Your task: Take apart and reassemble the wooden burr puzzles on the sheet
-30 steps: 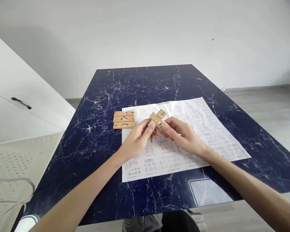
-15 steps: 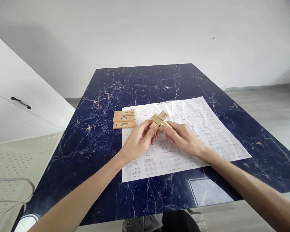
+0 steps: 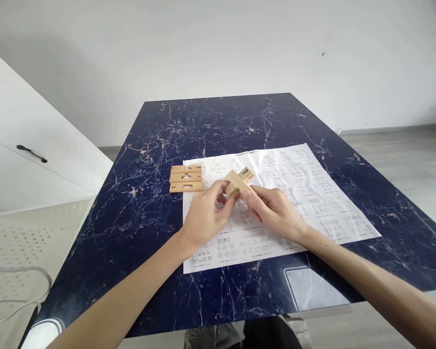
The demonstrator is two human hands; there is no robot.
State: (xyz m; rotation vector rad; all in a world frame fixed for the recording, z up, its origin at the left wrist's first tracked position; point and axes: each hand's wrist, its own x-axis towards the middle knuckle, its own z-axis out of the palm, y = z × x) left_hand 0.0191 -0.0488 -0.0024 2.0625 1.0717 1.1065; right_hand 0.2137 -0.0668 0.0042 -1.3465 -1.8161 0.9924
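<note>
Crossed wooden puzzle pieces [image 3: 237,180] are held between my two hands over the printed sheet [image 3: 276,167]. One piece bears a "3" on its far upper end. My left hand [image 3: 210,208] pinches the pieces from the left, its thumb at their near side. From the right, my right hand [image 3: 274,208] grips the near end of the upper piece, thumb on top. How the pieces lock at the crossing is partly hidden by my fingers. Left of my hands lie three flat wooden pieces [image 3: 178,187] with cut-out slots and numbers, side by side, partly over the sheet's edge.
The blue marbled table [image 3: 210,118] carries the sheet. A white cabinet [image 3: 32,116] with a black handle stands at the left, above a perforated cream surface [image 3: 18,242] with a pale cable [image 3: 22,269]. A white wall rises behind the table.
The crossed pieces have turned slightly in my hands, so the upper piece shows a broader plain face. My left thumb has shifted toward their near underside. The three flat pieces stay put.
</note>
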